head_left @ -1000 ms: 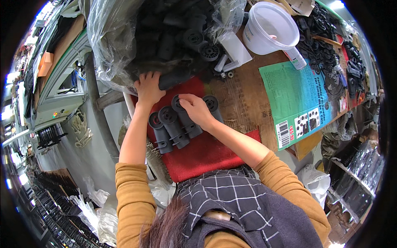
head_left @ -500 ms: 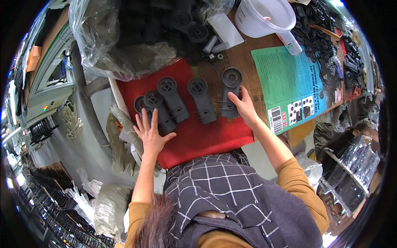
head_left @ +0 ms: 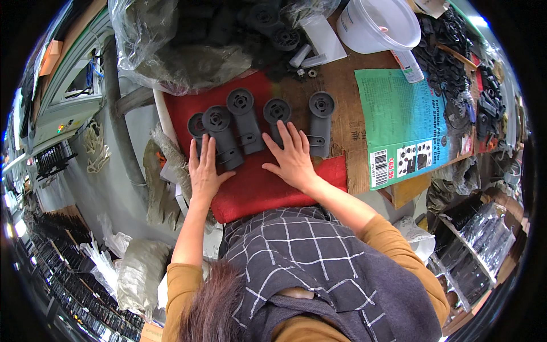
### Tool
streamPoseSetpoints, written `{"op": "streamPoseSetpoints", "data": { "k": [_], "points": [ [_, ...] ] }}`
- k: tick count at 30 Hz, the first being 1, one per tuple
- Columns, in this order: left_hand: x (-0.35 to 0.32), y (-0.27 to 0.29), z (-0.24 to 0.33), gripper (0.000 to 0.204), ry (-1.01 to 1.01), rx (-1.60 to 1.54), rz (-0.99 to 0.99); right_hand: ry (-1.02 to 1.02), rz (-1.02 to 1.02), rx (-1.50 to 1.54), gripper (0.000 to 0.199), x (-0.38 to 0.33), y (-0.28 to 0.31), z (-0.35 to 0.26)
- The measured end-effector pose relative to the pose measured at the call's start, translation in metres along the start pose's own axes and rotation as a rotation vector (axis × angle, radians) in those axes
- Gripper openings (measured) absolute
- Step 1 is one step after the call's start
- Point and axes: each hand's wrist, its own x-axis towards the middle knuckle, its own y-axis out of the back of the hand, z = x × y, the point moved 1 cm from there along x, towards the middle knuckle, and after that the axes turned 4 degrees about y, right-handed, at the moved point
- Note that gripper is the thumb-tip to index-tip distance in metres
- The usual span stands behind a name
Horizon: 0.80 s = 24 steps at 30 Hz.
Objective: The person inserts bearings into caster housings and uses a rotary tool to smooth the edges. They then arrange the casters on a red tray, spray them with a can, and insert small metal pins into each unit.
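Several dark grey plastic parts, each a round cup-shaped head on a flat stem, lie in a row on a red cloth (head_left: 268, 199). My left hand (head_left: 205, 178) is open, its fingers laid over the stems of the leftmost part (head_left: 196, 126) and its neighbour (head_left: 217, 119). A middle part (head_left: 241, 105) lies untouched between my hands. My right hand (head_left: 293, 162) is open, with outstretched fingers over the stem of the part second from the right (head_left: 277, 110). The rightmost part (head_left: 322, 106) lies partly on bare wood, with a thin wire loop across its stem.
A plastic bag (head_left: 145, 51) of dark parts stands at the back left. Behind the row lie short grey cylinders (head_left: 307, 58). A white bucket (head_left: 370, 31), a tube (head_left: 407, 67), a green-blue printed cardboard sheet (head_left: 393, 114) and piled black parts (head_left: 447, 60) occupy the right side.
My right hand has let go of the rightmost part and moved left onto the part beside it. My left hand stays over the left parts. The view has shifted slightly.
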Motion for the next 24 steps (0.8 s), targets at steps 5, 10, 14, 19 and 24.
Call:
{"op": "streamPoseSetpoints", "data": {
  "k": [5, 10, 14, 19, 24],
  "points": [
    [-0.01, -0.002, -0.01, 0.092, 0.143, 0.059, 0.104, -0.071, -0.004, -0.001, 0.068, -0.001, -0.016, -0.006],
    [-0.014, -0.025, 0.0, 0.073, 0.163, 0.021, 0.353, -0.2, 0.345, -0.035, 0.067, -0.007, 0.008, 0.017],
    [-0.014, -0.017, -0.001, 0.071, 0.082, 0.05, 0.203, -0.435, 0.384, -0.093, 0.068, -0.01, 0.028, 0.045],
    [0.005, -0.001, -0.013, 0.078, 0.222, -0.163, 0.339, -0.054, 0.21, 0.098, 0.07, 0.033, 0.02, 0.01],
    [0.025, -0.015, -0.021, 0.085, 0.441, -0.309, 0.226, 0.33, 0.064, 0.207, 0.074, 0.124, -0.034, -0.059]
  ]
}}
